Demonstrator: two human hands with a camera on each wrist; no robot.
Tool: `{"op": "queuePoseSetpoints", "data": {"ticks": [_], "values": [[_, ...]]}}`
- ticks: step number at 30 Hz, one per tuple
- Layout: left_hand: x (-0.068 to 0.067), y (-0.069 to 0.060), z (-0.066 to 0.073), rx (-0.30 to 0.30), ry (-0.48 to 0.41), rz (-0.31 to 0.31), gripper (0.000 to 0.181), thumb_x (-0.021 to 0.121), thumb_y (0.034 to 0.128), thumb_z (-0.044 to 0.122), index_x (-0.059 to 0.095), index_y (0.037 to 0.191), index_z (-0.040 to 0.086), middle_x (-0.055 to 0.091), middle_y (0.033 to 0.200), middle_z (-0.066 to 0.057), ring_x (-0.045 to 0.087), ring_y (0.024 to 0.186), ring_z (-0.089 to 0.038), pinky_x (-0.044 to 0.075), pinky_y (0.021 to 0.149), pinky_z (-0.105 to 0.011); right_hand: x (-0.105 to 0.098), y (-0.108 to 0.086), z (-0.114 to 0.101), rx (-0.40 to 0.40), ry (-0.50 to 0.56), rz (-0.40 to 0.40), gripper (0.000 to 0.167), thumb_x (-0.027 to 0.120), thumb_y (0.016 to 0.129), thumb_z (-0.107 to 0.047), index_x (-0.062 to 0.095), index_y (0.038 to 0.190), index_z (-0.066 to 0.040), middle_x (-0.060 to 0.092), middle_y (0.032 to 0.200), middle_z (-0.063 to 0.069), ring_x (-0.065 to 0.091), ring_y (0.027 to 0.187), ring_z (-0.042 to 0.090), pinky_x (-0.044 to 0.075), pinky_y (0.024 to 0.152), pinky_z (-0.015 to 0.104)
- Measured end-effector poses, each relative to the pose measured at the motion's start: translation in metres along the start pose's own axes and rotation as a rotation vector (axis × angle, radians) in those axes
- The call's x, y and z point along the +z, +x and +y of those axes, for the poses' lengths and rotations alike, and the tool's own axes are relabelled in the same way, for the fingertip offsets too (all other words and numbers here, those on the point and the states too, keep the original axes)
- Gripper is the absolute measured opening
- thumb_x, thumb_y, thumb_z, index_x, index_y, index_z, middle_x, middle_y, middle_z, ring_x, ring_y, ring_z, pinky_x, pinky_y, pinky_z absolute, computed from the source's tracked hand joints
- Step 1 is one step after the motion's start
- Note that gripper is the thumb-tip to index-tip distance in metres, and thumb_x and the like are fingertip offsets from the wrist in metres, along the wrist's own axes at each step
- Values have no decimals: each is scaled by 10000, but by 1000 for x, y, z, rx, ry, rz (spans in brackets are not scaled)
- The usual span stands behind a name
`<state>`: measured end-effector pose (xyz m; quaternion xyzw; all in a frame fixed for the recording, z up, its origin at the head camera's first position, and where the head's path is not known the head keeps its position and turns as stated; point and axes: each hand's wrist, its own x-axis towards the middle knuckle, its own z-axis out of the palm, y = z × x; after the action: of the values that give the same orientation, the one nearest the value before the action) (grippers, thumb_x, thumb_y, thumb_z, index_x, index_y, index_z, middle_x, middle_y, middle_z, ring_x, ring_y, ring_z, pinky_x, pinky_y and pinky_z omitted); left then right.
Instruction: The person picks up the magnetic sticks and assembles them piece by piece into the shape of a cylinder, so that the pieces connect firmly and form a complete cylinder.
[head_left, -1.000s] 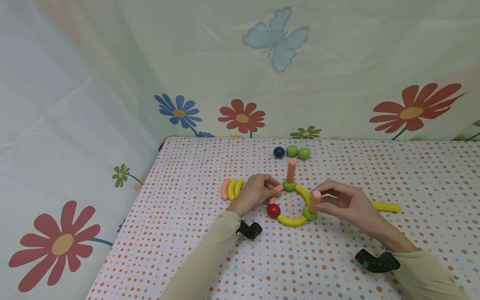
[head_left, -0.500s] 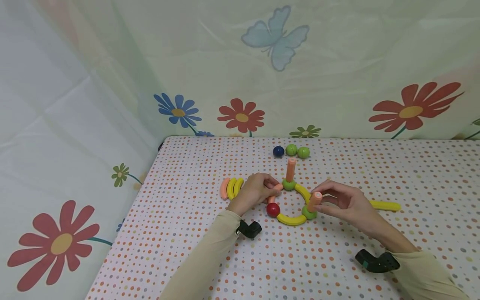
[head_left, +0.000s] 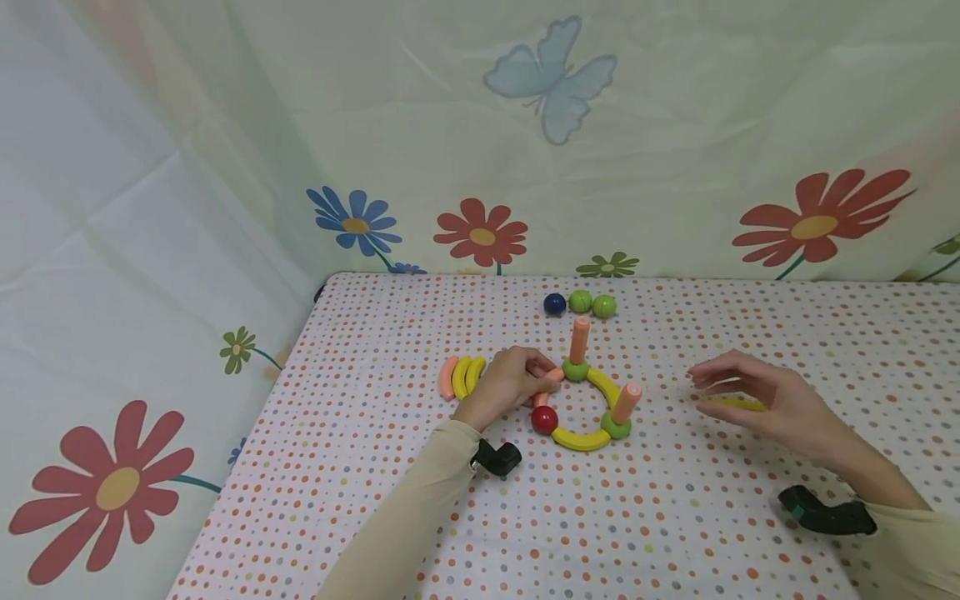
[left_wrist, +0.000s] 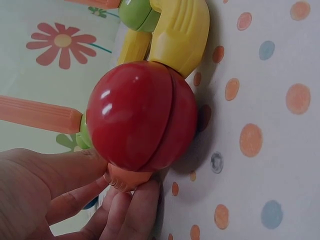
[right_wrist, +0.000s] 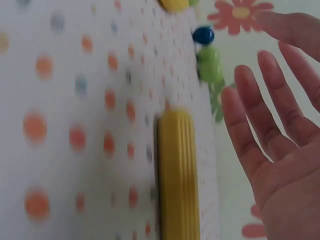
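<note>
A ring of curved yellow rods [head_left: 582, 440] and balls lies on the table, with a red ball [head_left: 544, 420] at its near left. Two orange rods stand up from green balls: one at the back [head_left: 580, 340], another at the right [head_left: 627, 403], leaning slightly. My left hand [head_left: 510, 382] pinches the curved orange rod [left_wrist: 125, 177] joined to the red ball. Over a straight yellow rod [right_wrist: 178, 175] on the right, my right hand [head_left: 765, 400] hovers with fingers spread and nothing held; in the head view it hides most of that rod.
To the left of my left hand lie a curved orange piece [head_left: 447, 378] and curved yellow pieces [head_left: 462, 377]. Behind the ring sit a dark blue ball [head_left: 555, 304] and two green balls [head_left: 592, 303]. A printed curtain [head_left: 675, 125] rises at the table's back edge.
My right hand has let go of the right upright orange rod and moved rightward to above the straight yellow rod. The left hand keeps its hold in the same place.
</note>
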<state>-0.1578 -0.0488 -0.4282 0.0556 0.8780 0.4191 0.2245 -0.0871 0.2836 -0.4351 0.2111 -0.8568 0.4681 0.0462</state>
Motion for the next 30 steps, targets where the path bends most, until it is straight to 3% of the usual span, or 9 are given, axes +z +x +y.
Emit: {"op": "queuePoseSetpoints", "data": {"ticks": [8, 13, 16, 20, 24, 30], "values": [[1, 0, 1, -15, 11, 1, 232, 815, 935, 160, 737, 1140, 83, 663, 905, 11, 618, 685, -106, 530, 611, -173, -28, -21, 33, 30, -224, -25, 504, 871, 717, 145, 704, 1167, -9, 604, 1113, -282, 540, 966, -131, 446, 783, 50], [1, 0, 1, -19, 20, 3, 234, 815, 936, 163, 739, 1144, 86, 661, 909, 10, 613, 693, -111, 526, 614, -174, -29, -26, 39, 56, -338, -36, 466, 894, 710, 106, 747, 1120, -59, 618, 1071, -277, 493, 949, -155, 417, 756, 53], [1, 0, 1, -19, 12, 1, 233, 810, 940, 159, 738, 1148, 83, 662, 912, 6, 612, 698, -115, 528, 615, -179, -27, -26, 38, 59, -389, -45, 442, 895, 724, 89, 762, 1112, -78, 685, 1047, -152, 498, 930, -142, 429, 738, 75], [2, 0, 0, -24, 10, 1, 233, 805, 944, 161, 739, 1155, 91, 666, 916, 12, 616, 707, -116, 532, 623, -185, -26, -20, 33, 108, -423, -115, 383, 877, 776, 50, 754, 1125, -51, 711, 1039, 29, 491, 903, -132, 475, 706, 147], [2, 0, 1, -27, 16, 6, 236, 805, 944, 164, 741, 1161, 96, 668, 922, 17, 622, 708, -114, 537, 625, -187, -23, -8, 24, 116, -435, -177, 366, 873, 785, 30, 744, 1124, -22, 694, 1009, 7, 515, 866, -98, 524, 691, 214], [1, 0, 2, -30, 20, 4, 239, 814, 936, 163, 740, 1152, 93, 664, 914, 12, 616, 701, -114, 527, 614, -177, -9, 20, -2, 36, -385, -153, 377, 891, 769, 39, 744, 1107, -37, 686, 992, -15, 587, 827, 12, 561, 682, 248]]}}
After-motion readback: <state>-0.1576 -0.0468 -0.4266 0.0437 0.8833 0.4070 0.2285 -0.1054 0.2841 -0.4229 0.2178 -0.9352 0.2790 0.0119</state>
